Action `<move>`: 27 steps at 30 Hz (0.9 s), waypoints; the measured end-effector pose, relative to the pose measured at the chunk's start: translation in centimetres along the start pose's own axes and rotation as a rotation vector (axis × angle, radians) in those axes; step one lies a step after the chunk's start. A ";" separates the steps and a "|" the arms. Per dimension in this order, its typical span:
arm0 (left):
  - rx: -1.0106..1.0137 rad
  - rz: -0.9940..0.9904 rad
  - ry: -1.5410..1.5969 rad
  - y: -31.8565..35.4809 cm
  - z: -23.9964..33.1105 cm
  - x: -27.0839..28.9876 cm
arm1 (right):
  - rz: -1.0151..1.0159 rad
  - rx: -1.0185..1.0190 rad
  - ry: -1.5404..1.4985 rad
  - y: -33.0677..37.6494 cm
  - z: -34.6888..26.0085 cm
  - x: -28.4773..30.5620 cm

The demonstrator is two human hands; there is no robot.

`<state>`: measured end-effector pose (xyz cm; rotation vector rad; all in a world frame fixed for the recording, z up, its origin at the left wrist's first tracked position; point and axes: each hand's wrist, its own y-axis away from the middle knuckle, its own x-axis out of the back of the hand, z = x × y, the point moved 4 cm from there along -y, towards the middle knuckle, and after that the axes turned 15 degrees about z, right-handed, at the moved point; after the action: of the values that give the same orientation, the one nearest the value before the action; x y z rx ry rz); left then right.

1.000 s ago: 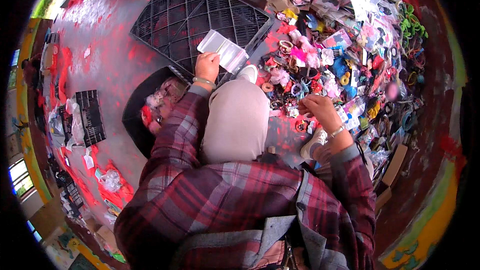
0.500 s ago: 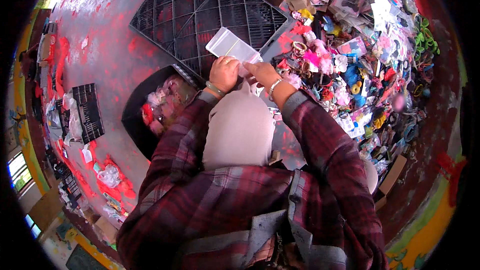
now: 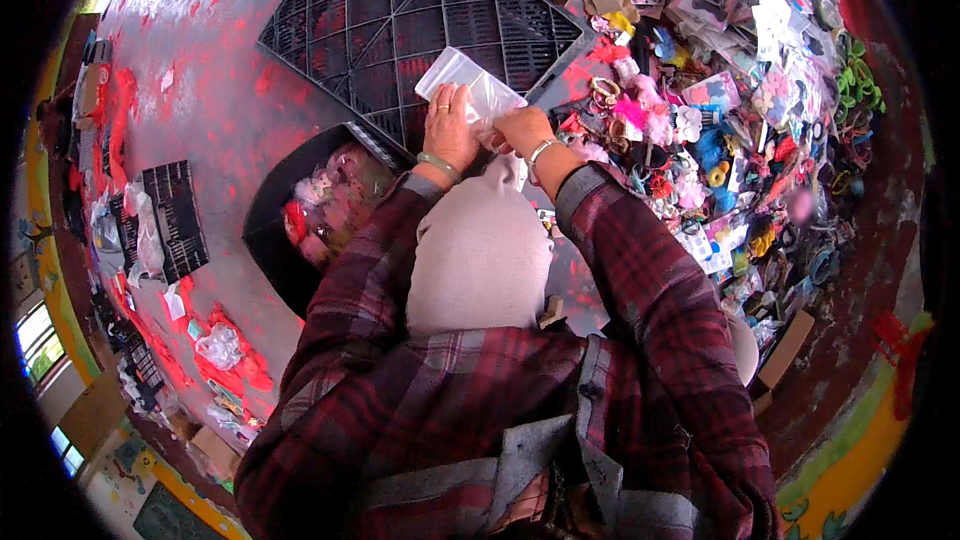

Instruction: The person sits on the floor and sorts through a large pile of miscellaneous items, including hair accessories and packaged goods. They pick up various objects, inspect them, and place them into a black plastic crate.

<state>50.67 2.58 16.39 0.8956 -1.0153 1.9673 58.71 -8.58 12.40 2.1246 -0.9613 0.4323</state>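
Holding clear bags (image 3: pixel 490 97), left hand (image 3: pixel 450 130) and right hand (image 3: pixel 524 130) are near a black bin (image 3: pixel 268 240) of pink items (image 3: pixel 338 188).

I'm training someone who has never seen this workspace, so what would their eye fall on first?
Most likely the sprawling heap of small, colourful accessories on the right side. Next might come the clear plastic bag near the centre, with the left hand and right hand at it. The big black plastic grid at the top also stands out against the red-splotched grey floor.
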 end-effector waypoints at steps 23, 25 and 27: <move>-0.077 0.105 0.075 0.2 -1.7 0.2 | 0.096 -0.258 -0.612 17.5 7.1 17.8; -0.130 0.185 0.098 -0.8 -0.9 2.2 | 0.109 -0.227 -0.576 20.7 7.3 20.5; -0.190 0.192 0.031 -1.9 -0.8 4.2 | 0.111 -0.195 -0.603 23.5 7.0 22.6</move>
<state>50.08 5.28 20.14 0.6824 -1.2866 1.9933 56.05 -35.29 32.19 2.0580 -1.3943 -0.2666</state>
